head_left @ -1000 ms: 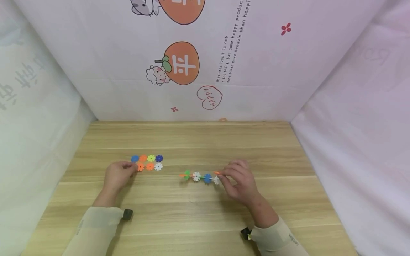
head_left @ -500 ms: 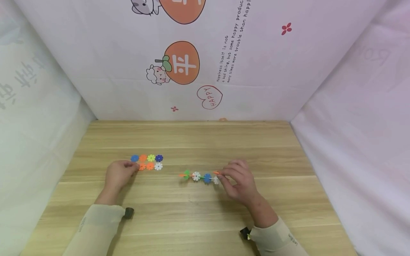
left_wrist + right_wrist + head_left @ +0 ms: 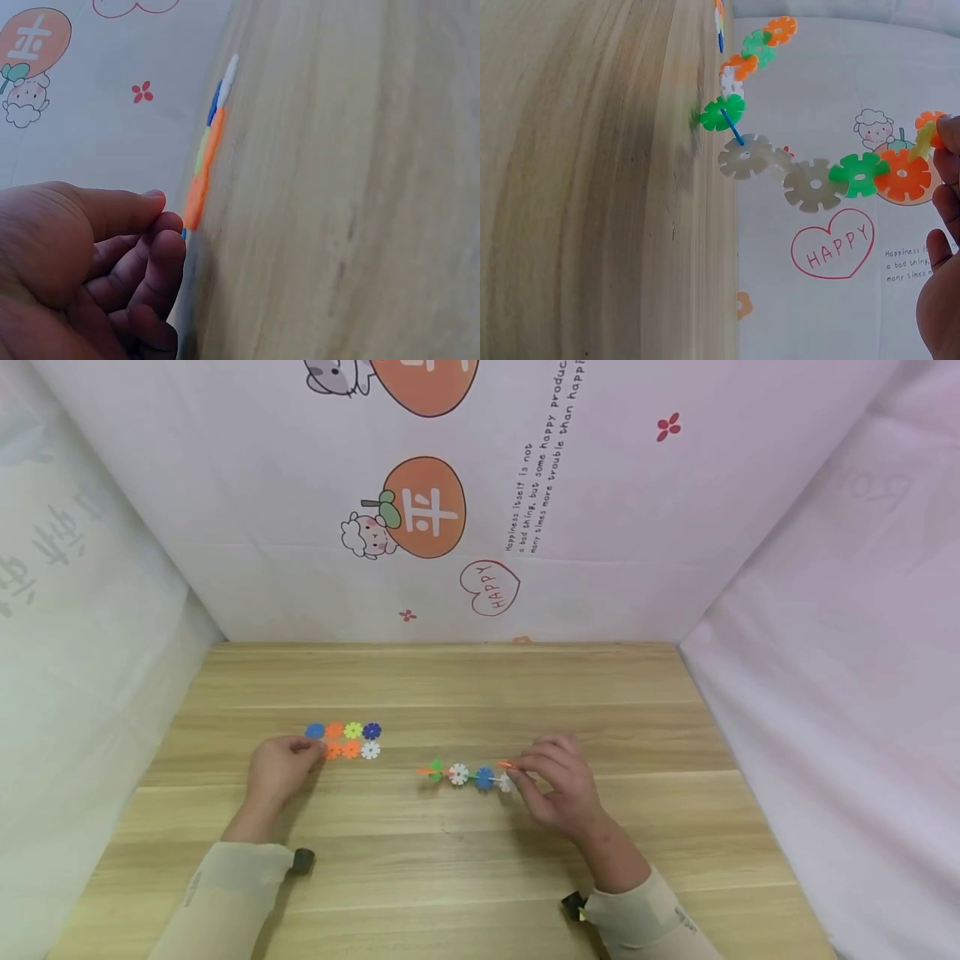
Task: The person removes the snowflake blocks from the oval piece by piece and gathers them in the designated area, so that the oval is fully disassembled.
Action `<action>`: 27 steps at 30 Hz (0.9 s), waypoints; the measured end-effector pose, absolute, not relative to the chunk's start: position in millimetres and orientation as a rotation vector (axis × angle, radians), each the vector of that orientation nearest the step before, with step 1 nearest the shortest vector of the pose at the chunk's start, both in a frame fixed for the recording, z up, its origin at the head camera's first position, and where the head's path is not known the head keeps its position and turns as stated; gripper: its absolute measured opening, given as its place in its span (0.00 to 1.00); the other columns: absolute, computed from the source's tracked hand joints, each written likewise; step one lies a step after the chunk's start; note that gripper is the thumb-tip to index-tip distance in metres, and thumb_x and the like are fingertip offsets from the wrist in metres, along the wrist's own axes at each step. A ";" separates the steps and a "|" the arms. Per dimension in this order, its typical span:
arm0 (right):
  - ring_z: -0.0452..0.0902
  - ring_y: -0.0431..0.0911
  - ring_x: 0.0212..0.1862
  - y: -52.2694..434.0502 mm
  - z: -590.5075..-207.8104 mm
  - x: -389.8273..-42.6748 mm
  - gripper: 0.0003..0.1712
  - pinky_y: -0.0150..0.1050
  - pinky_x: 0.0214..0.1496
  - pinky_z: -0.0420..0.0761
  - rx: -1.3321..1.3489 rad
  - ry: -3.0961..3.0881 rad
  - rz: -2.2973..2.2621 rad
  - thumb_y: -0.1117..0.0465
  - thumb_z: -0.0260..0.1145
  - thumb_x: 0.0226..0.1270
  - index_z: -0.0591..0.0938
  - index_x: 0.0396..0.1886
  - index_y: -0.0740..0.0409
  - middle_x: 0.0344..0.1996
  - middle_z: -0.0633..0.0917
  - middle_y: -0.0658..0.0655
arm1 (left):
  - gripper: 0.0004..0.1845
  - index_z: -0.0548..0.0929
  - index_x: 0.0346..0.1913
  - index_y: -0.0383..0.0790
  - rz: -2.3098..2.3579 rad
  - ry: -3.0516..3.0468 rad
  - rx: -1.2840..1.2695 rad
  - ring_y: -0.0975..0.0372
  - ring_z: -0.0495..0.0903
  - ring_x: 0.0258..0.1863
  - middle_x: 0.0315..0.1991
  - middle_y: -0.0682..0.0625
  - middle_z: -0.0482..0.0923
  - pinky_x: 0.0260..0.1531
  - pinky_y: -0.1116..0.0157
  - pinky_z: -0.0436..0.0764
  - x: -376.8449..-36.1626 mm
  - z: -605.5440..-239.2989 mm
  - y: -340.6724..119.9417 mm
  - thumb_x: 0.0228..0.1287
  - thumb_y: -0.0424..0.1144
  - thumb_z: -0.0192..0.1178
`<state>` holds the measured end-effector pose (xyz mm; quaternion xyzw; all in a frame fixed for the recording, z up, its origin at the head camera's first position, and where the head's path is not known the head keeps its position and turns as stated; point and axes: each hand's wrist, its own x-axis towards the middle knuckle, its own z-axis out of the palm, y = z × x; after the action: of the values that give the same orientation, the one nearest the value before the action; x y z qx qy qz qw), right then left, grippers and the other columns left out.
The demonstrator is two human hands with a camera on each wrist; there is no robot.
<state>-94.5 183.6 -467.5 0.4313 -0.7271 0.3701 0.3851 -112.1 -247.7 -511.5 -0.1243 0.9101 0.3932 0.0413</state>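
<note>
From the head view we see the left hand [image 3: 279, 768] on the wooden table [image 3: 450, 685], nearer its left edge, with curled fingers pinching the near-left piece of the flat group of snowflake pieces [image 3: 345, 740]. The right hand [image 3: 558, 781] pinches the right end of the chain of pieces [image 3: 465, 773], about mid-table.

In the left wrist view, the thumb and fingers [image 3: 161, 225] close on the orange end of the group [image 3: 206, 161].

In the right wrist view, the fingertips [image 3: 945, 161] hold the chain [image 3: 810, 172], lifted from the table [image 3: 592, 187].

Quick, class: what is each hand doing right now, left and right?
Left hand: fingertips pinch the edge of the flat group of snowflake discs on the table.
Right hand: pinches the end of the linked disc chain.
</note>
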 end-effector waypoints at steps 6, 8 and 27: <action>0.78 0.51 0.36 184.6 -465.1 -94.1 0.05 0.46 0.45 0.72 1.106 -1.863 0.931 0.62 0.72 0.69 0.89 0.33 0.58 0.30 0.89 0.52 | 0.26 0.85 0.56 0.34 1.249 2.800 -0.295 0.47 0.83 0.49 0.52 0.36 0.85 0.43 0.56 0.84 -110.8 -503.1 -238.8 0.75 0.55 0.61; 0.78 0.51 0.36 184.7 -464.4 -94.2 0.05 0.46 0.45 0.72 1.107 -1.866 0.926 0.62 0.71 0.69 0.89 0.34 0.58 0.31 0.89 0.52 | 0.27 0.85 0.57 0.34 1.283 2.784 -0.284 0.46 0.83 0.52 0.54 0.36 0.85 0.46 0.54 0.84 -110.9 -498.7 -234.8 0.75 0.56 0.61; 0.78 0.50 0.39 182.4 -459.7 -95.1 0.05 0.47 0.47 0.74 1.135 -1.917 0.913 0.64 0.69 0.69 0.90 0.38 0.58 0.34 0.89 0.52 | 0.15 0.89 0.49 0.41 1.579 2.689 0.245 0.57 0.85 0.38 0.40 0.48 0.88 0.36 0.63 0.85 -103.6 -458.1 -167.2 0.74 0.49 0.65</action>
<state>-95.1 182.4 -459.7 0.4401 -0.7432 0.3541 0.3586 -103.6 -167.2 -458.1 0.0783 0.8597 0.5048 0.0067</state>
